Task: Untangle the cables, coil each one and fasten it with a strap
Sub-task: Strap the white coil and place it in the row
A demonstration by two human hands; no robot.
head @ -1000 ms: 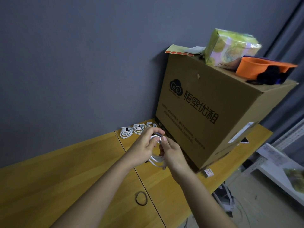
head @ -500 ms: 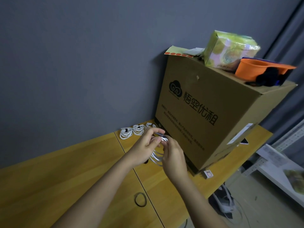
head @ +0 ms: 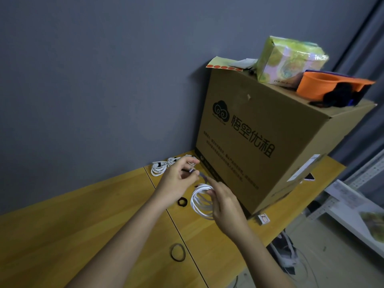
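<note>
Near frame centre, above the tabletop (head: 87,217), the right hand (head: 225,204) holds a coiled white cable (head: 200,202), its fingers curled around the loops at the coil's 3 o'clock side. The left hand (head: 177,181), at 10 o'clock from the coil, pinches a thin dark strip, apparently a strap (head: 202,176), between thumb and fingertips; the strip runs toward the right hand's extended index finger, and whether it already passes around the loops cannot be told. Judged risk: the loops are restrained on one side only, so any slackening of the right-hand grip while the strap is threaded could let the coil spring apart or drop. A second risk is the strap slipping from the narrow pinch, since little of it is gripped. Two dark loop straps (head: 178,252) lie on the yellow wood-grain tabletop at 6 and 9 o'clock of the coil, and finished coils (head: 159,168) lie at 11 o'clock against the grey wall (head: 104,80). A large cardboard box (head: 259,146) stands at 2 o'clock, carrying a tissue pack (head: 291,59) and an orange container (head: 318,86). White shelving (head: 353,210) stands at 3 o'clock.
</note>
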